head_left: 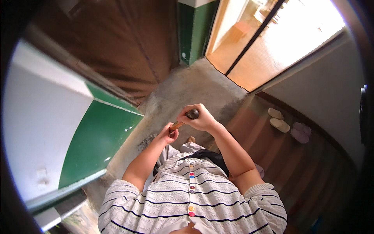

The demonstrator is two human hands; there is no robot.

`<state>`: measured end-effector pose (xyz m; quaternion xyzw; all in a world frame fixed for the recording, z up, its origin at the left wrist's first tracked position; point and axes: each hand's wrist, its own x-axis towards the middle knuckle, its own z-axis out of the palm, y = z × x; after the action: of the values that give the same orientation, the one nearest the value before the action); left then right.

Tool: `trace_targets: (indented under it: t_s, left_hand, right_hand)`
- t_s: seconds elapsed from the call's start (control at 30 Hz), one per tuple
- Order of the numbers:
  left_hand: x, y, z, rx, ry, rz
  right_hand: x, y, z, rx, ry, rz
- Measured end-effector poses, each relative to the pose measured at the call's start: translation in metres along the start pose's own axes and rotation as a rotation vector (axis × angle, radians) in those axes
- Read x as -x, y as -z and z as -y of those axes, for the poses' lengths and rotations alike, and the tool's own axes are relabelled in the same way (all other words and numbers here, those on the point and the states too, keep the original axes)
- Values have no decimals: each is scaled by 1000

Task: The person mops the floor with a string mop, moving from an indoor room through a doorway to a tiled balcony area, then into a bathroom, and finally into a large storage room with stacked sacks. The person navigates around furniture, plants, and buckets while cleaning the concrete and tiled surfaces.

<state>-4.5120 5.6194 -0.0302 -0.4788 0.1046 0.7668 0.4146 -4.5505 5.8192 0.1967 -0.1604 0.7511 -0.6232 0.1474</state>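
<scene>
Both of my hands are closed round a wooden handle [178, 125] that has a dark rounded knob at its top. My right hand [200, 117] grips the upper end, just below the knob. Lower and to the left, my left hand [168, 133] wraps the same handle. Past the left hand, a grey, stringy mop head [146, 143] lies on the concrete floor, in line with the handle. The part between the left hand and the mop head is mostly hidden by that arm.
Cream slippers [279, 124] and pinkish slippers [300, 133] lie on striped brown flooring [259, 144] at right. A brown curtain [117, 46] hangs at far left. A green-and-white wall [93, 136] borders the left. A framed glass door [253, 50] stands at far right.
</scene>
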Motion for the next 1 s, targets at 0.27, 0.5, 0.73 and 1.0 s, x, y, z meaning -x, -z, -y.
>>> trace_targets:
  t_s: [0.27,0.5,0.73,1.0]
  left_hand:
    - [-113,-199,-11,-428,114,9]
    - [-223,-342,-9,-637,247,44]
    - [-305,-515,-26,-792,273,223]
    - [-505,-608,-61,-1046,351,339]
  right_hand:
    - [-6,151,-4,75,-91,-339]
    - [-24,265,-17,131,-131,-577]
    - [-105,392,-22,284,-98,-712]
    - [-162,515,-54,391,-87,-760]
